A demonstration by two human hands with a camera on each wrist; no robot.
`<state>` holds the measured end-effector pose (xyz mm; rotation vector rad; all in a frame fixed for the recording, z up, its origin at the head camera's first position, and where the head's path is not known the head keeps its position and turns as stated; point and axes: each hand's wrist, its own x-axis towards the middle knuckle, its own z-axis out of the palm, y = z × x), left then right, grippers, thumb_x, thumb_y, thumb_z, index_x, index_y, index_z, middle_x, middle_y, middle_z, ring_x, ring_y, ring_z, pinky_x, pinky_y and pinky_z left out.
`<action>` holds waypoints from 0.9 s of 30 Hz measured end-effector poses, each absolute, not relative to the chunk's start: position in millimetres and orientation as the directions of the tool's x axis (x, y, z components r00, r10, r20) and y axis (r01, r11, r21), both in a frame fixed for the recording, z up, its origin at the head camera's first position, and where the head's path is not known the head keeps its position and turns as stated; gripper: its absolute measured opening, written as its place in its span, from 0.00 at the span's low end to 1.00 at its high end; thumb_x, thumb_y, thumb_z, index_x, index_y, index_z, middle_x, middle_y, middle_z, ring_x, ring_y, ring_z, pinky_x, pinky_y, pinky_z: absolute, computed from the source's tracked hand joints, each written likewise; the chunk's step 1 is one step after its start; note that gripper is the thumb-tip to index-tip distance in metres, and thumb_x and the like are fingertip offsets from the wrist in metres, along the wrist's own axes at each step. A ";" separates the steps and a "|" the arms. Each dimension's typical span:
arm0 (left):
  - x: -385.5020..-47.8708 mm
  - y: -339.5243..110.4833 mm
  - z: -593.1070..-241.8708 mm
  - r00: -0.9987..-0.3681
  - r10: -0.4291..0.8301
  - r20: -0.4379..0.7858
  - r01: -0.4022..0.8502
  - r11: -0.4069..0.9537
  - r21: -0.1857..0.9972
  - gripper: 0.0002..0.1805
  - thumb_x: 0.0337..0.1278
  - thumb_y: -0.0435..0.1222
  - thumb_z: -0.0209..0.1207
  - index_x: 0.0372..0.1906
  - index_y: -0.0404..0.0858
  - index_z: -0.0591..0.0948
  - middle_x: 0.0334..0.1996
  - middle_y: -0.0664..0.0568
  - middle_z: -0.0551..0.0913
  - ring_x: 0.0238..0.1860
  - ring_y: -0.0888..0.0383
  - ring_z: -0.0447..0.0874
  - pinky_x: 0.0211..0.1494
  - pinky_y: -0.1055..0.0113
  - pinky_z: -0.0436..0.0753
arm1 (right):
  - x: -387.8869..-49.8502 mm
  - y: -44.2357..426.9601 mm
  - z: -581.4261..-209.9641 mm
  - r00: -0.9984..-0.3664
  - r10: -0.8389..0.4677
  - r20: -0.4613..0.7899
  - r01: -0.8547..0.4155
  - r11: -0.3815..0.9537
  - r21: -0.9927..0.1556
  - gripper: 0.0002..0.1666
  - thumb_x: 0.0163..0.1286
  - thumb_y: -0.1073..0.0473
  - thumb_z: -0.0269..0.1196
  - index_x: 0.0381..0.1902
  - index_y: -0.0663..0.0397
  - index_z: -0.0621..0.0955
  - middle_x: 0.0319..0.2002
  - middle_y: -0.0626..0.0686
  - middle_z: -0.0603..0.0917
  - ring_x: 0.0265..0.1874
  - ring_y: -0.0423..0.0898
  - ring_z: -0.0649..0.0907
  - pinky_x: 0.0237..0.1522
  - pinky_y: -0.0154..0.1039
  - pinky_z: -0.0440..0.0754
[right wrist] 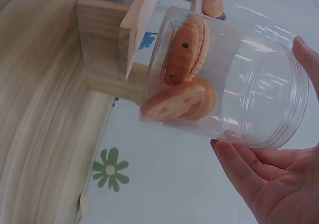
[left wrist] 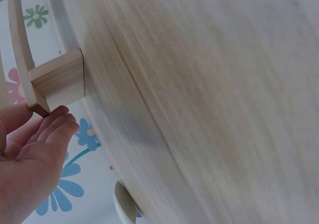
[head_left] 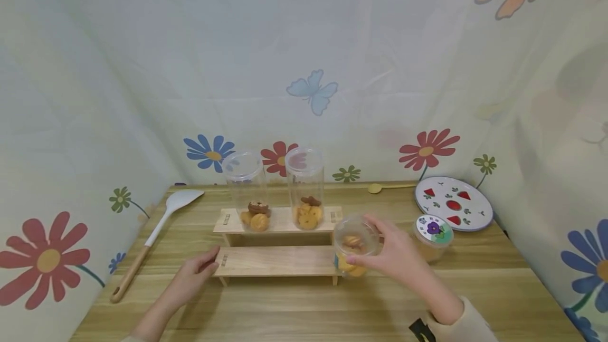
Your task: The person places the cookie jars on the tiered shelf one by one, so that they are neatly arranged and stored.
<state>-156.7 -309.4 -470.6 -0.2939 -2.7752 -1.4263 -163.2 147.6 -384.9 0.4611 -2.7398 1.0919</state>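
A two-step wooden rack (head_left: 275,261) stands mid-table, two tall clear jars with cookies, one left (head_left: 247,189) and one right (head_left: 305,189), on its upper step. At the lower step's left end, my left hand (head_left: 192,273) pinches the board edge between thumb and fingers; in the left wrist view the hand (left wrist: 37,149) is at the board's corner (left wrist: 39,104). My right hand (head_left: 394,252) grips a shorter clear jar (head_left: 355,247) near its rim, beside the lower step's right end. In the right wrist view this jar (right wrist: 224,79) holds several cookies at its bottom, off the table.
A jar with a flowered lid (head_left: 434,231) stands right of my right hand. Behind it lie a patterned plate (head_left: 453,202) and a small golden spoon (head_left: 375,188). A white spatula with a wooden handle (head_left: 154,234) lies at the left. A flowered cloth hangs behind the table.
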 end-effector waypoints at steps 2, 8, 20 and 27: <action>-156.6 -309.1 -470.2 -0.982 0.164 0.098 0.176 0.577 0.797 0.25 0.70 0.31 0.52 0.64 0.20 0.65 0.63 0.30 0.67 0.62 0.37 0.67 0.62 0.52 0.70 | -161.6 143.5 -384.2 -0.939 -0.229 0.256 -0.342 0.680 -0.649 0.59 0.39 0.30 0.75 0.64 0.54 0.72 0.56 0.55 0.79 0.48 0.51 0.80 0.45 0.49 0.82; -154.8 -307.8 -468.4 -0.984 0.152 0.091 0.165 0.597 0.785 0.24 0.70 0.31 0.52 0.64 0.21 0.65 0.62 0.31 0.68 0.62 0.37 0.68 0.63 0.51 0.70 | -159.6 131.5 -381.1 -0.932 -0.260 0.254 -0.364 0.663 -0.655 0.58 0.38 0.32 0.77 0.65 0.52 0.72 0.57 0.53 0.79 0.49 0.51 0.80 0.47 0.48 0.82; -154.5 -306.5 -468.6 -0.984 0.154 0.092 0.165 0.583 0.796 0.25 0.70 0.31 0.52 0.65 0.20 0.64 0.63 0.29 0.67 0.62 0.37 0.68 0.62 0.53 0.72 | -158.4 90.0 -373.1 -0.878 -0.398 0.268 -0.448 0.482 -0.753 0.57 0.37 0.30 0.76 0.64 0.47 0.73 0.56 0.47 0.78 0.51 0.44 0.78 0.50 0.42 0.80; -155.5 -307.8 -468.3 -0.986 0.145 0.077 0.149 0.596 0.789 0.25 0.71 0.33 0.51 0.65 0.22 0.64 0.63 0.31 0.67 0.63 0.38 0.67 0.63 0.53 0.70 | -161.0 62.7 -372.2 -0.841 -0.464 0.277 -0.494 0.450 -0.744 0.58 0.40 0.27 0.73 0.66 0.49 0.72 0.57 0.46 0.76 0.52 0.44 0.77 0.50 0.41 0.80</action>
